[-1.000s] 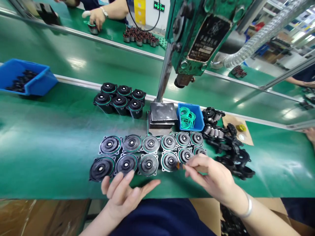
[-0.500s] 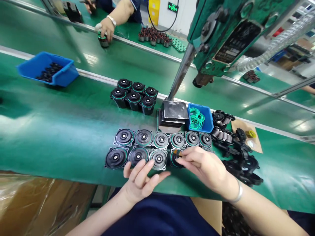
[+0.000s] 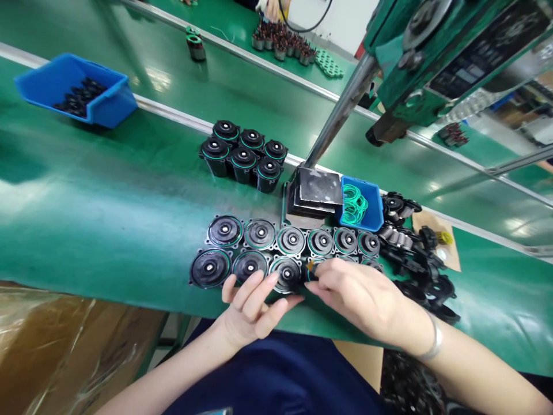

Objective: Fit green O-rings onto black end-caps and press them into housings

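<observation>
Round black motor housings with pale centre pins stand in two rows on the green bench; several show green sealing rings around their rims. My left hand point(image 3: 250, 302) is open at the front row, its fingers apart. The index fingertip lies at the left edge of one housing point(image 3: 287, 273), and the thumb is by its front edge. My right hand point(image 3: 356, 294) is closed in a pinch over the neighbouring housing point(image 3: 310, 270), mostly covered by the hand. From the pinch pokes a small orange-yellow piece point(image 3: 311, 266) with a dark part; its kind is unclear.
A press point(image 3: 319, 190) stands behind the rows, beside a blue bin of green rings point(image 3: 362, 216). Finished-looking housings point(image 3: 242, 155) cluster behind left. A blue bin point(image 3: 108, 104) holds black parts. Loose black parts point(image 3: 425, 276) lie right. Across the bench, a co-worker's hand point(image 3: 271, 8) is near copper-wound parts.
The view has shifted, moving the bench items in the picture. My hands stay at the same housings, the right one slightly turned. The co-worker's hand has left the green-topped part, which now stands alone.
</observation>
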`<state>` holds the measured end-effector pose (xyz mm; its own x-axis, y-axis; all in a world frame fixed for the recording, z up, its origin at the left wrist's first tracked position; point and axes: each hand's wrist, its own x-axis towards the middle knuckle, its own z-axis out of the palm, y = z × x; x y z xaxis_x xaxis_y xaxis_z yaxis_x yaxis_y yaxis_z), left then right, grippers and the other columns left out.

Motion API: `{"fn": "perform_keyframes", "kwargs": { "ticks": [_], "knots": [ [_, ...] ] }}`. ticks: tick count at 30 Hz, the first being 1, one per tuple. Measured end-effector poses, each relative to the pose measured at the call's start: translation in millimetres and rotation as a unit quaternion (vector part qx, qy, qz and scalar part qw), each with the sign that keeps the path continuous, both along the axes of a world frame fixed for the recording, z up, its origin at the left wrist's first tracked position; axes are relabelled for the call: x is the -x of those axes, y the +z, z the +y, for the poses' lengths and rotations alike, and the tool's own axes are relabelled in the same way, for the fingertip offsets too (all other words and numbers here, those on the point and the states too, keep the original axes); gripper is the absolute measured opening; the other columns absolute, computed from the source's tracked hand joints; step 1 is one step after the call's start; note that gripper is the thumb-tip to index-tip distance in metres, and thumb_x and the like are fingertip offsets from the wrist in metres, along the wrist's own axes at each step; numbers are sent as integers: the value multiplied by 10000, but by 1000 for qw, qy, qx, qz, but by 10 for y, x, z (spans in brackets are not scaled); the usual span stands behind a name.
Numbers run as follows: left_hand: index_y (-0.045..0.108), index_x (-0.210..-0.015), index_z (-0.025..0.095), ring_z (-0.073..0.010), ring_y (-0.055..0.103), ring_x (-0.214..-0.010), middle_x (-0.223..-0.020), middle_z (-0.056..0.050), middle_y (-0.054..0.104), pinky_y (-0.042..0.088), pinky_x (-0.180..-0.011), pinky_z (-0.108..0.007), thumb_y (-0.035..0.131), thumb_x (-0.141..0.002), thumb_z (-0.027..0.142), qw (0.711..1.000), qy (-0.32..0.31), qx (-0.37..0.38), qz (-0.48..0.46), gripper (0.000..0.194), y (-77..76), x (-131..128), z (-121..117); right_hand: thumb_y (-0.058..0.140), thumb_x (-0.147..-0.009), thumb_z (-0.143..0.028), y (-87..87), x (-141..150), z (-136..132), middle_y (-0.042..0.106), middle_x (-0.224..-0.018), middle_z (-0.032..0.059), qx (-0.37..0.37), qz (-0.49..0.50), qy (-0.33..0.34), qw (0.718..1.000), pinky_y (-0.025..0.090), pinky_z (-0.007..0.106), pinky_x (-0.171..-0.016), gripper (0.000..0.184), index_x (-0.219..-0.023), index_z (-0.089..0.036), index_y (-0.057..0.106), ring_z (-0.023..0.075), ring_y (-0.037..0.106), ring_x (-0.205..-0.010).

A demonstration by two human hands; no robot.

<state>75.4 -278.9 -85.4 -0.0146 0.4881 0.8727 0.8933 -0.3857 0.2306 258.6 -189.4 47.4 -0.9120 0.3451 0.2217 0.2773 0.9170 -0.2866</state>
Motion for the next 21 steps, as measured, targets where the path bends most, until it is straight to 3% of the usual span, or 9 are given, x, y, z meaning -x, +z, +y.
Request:
{"fn": "perform_keyframes", "kwargs": {
  "ticks": [3,7,14,18,21],
  "knots": [
    [511,-1043,299,-214,472,-1273,-1054,-26,604,232,-1186,-439,918,-625,335,1000,-6,13,3,584,1,2,-10,495,-980,-126,82,-54,-104,651,-931,112,-16,-17,34,999,560,285,-679,67,-1035,-108,529,178,628,-814],
    [501,-1094,306,-210,464,-1277,-1082,-29,590,228,-1192,-431,924,-612,362,1000,-1,19,8,644,23,4,-3,347,-1003,-98,190,-149,-244,696,-948,110,-21,-29,51,998,586,294,-751,265,-994,-113,611,184,663,-869],
    [481,-1121,290,-212,410,-1349,-1179,-56,567,200,-1219,-427,937,-589,352,999,3,25,27,704,39,1,-4,313,-1013,-102,287,-484,-269,733,-1005,95,-53,-66,27,996,594,309,-805,336,-1001,-130,648,188,692,-910],
    [474,-1154,286,-200,381,-1393,-1323,-70,521,179,-1233,-408,952,-565,296,998,-20,31,45,759,156,-24,-9,411,-1011,-139,258,-782,7,696,-1088,79,55,-10,-33,998,585,268,-891,199,-1106,-174,583,150,674,-1031],
    [453,-1215,283,-215,419,-1380,-1400,-84,487,206,-1219,-418,940,-591,293,997,-50,35,54,792,326,-64,46,555,-963,-153,150,-898,312,676,-1053,45,177,122,-147,966,599,246,-816,125,-1067,-215,527,130,703,-949]
  ]
}}
